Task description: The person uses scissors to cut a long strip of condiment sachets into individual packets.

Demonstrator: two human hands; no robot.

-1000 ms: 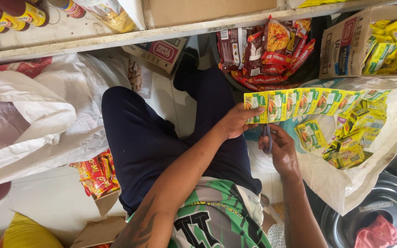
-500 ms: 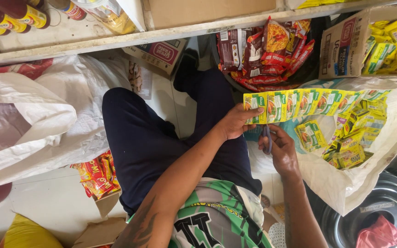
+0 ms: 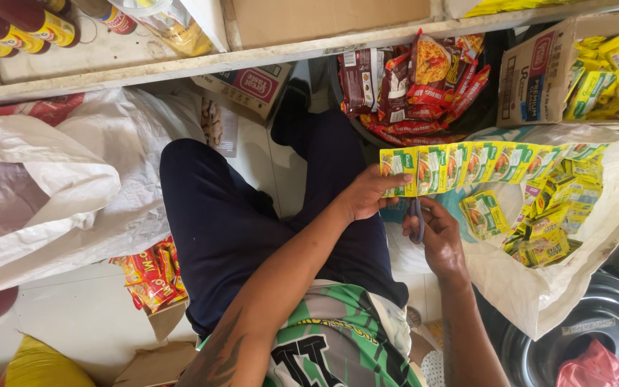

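My left hand (image 3: 367,193) grips the near end of a long strip of joined yellow-green sachets (image 3: 481,163), which stretches right into an open white sack (image 3: 574,287). Just below the strip, my right hand (image 3: 435,233) is closed on a pair of scissors with grey-blue handles (image 3: 417,218), blades pointing up at the strip near my left thumb. Loose yellow-green sachets (image 3: 539,222) lie heaped inside the sack. My legs in dark trousers (image 3: 231,222) extend away from me.
A dark tub of red snack packets (image 3: 417,79) sits ahead, beside a cardboard box of yellow packets (image 3: 596,72). Large white sacks (image 3: 59,186) fill the left. Red packets (image 3: 148,276) lie on the floor. A shelf edge (image 3: 202,61) carries bottles. A black basin (image 3: 596,337) is at lower right.
The strip and both hands stay almost in place; my right hand with the scissors has shifted very slightly under the strip.
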